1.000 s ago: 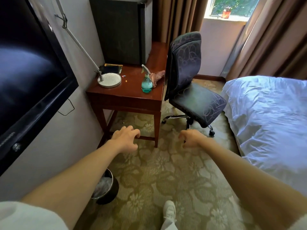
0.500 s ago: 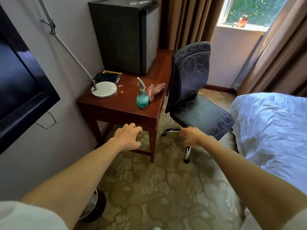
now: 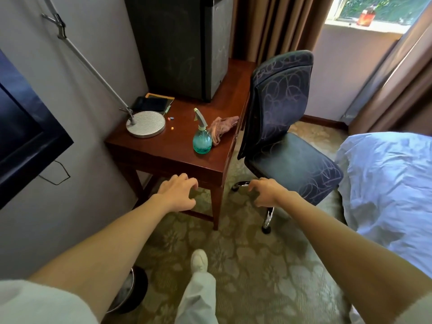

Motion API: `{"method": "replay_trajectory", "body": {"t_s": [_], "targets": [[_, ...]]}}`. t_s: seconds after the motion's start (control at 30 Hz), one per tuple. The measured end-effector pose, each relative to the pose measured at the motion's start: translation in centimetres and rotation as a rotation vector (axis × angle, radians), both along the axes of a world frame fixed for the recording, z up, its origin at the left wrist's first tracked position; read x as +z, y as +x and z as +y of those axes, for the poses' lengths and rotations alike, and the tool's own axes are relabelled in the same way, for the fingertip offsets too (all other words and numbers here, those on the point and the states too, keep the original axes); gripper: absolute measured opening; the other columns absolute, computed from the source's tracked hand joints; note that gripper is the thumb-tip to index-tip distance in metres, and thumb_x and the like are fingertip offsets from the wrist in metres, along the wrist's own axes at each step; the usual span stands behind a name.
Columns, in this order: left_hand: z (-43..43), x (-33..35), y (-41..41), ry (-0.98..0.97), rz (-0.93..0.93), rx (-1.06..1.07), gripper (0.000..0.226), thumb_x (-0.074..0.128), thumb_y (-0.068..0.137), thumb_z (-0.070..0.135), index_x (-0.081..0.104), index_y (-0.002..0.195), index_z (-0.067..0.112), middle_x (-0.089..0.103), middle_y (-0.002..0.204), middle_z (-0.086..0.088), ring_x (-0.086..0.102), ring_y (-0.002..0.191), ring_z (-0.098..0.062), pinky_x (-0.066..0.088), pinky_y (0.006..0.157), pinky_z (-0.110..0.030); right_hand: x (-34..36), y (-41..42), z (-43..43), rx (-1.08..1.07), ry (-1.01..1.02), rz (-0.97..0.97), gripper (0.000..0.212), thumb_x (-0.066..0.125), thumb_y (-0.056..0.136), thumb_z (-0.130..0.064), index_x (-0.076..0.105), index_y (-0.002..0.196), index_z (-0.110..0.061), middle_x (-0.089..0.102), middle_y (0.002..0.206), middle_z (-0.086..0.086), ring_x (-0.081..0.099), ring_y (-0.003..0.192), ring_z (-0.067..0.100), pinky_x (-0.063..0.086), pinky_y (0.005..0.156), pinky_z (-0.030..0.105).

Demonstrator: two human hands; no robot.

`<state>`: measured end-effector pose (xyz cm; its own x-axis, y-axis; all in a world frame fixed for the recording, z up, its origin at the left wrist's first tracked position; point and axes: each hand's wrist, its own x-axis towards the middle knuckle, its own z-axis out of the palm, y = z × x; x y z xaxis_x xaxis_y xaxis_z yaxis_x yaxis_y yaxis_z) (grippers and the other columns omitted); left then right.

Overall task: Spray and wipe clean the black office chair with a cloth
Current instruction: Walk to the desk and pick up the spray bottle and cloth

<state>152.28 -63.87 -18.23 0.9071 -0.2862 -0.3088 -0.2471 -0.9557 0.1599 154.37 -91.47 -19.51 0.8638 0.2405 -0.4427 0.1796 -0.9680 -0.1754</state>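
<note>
The black office chair [image 3: 284,127] with a swirl pattern stands right of the wooden desk [image 3: 168,148], its back toward the desk. A teal spray bottle [image 3: 202,139] stands upright near the desk's right edge. A crumpled pink cloth [image 3: 221,128] lies just behind the bottle. My left hand [image 3: 177,192] hovers in front of the desk's near edge, fingers loosely curled, holding nothing. My right hand [image 3: 266,191] hovers near the chair seat's front corner, also empty and relaxed.
A black mini fridge [image 3: 180,43] and a lamp base [image 3: 146,123] sit on the desk. A bed [image 3: 388,183] lies at the right, a wall TV [image 3: 21,127] at the left, a waste bin [image 3: 128,293] by my left arm. My foot [image 3: 199,261] is on the patterned carpet.
I have stepped closer to the desk and chair. Both hands stay stretched out and empty, now near the desk's front edge and the chair seat.
</note>
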Motion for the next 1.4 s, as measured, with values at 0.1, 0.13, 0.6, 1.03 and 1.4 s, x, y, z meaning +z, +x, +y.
{"method": "replay_trajectory", "body": {"t_s": [0.1,0.13,0.6,1.03,1.4], "targets": [[-0.4,-0.4,2.2,0.003,-0.008,-0.022,0.039,0.057,0.087,0.040,0.047,0.124,0.028,0.043,0.127,0.000,0.043,0.117,-0.022,0.044,0.093,-0.039,-0.3,1.8,-0.2,-0.011,-0.005,0.004,0.052,0.064,0.083,-0.021,0.047,0.131,-0.030,0.047,0.123,0.004,0.046,0.110,0.027,0.050,0.090,0.039],[-0.5,-0.5,3.1,0.007,-0.008,-0.032,0.039,0.056,0.087,0.041,0.047,0.124,0.028,0.043,0.127,0.000,0.043,0.117,-0.022,0.043,0.094,-0.039,-0.4,2.5,-0.3,-0.011,-0.012,0.008,0.052,0.064,0.083,-0.021,0.047,0.132,-0.030,0.047,0.124,0.004,0.046,0.111,0.027,0.049,0.091,0.039],[1.3,-2.6,19.5,0.034,-0.019,-0.024,0.054,0.050,0.087,0.056,0.047,0.128,0.021,0.045,0.128,-0.003,0.043,0.119,-0.026,0.041,0.095,-0.042,0.2,19.2,2.5,0.066,-0.143,0.005,0.052,0.059,0.085,-0.021,0.044,0.134,-0.024,0.045,0.129,0.009,0.041,0.116,0.032,0.044,0.095,0.041],[0.3,-5.8,29.0,-0.146,-0.023,0.227,0.072,0.058,0.080,0.065,0.040,0.128,0.014,0.043,0.128,-0.004,0.044,0.118,-0.023,0.043,0.091,-0.037,-2.0,29.3,4.2,0.072,-0.131,0.010,0.056,0.056,0.085,-0.017,0.039,0.138,-0.022,0.042,0.130,0.009,0.038,0.115,0.032,0.045,0.094,0.045],[-1.4,-8.8,33.5,-0.284,-0.143,0.484,0.082,0.067,0.070,0.067,0.038,0.129,0.018,0.040,0.123,-0.001,0.047,0.115,-0.023,0.045,0.087,-0.038,-3.7,38.1,5.2,0.265,-0.175,-0.115,0.071,0.060,0.081,-0.012,0.029,0.144,-0.025,0.027,0.144,0.007,0.024,0.131,0.033,0.048,0.088,0.043]]}}
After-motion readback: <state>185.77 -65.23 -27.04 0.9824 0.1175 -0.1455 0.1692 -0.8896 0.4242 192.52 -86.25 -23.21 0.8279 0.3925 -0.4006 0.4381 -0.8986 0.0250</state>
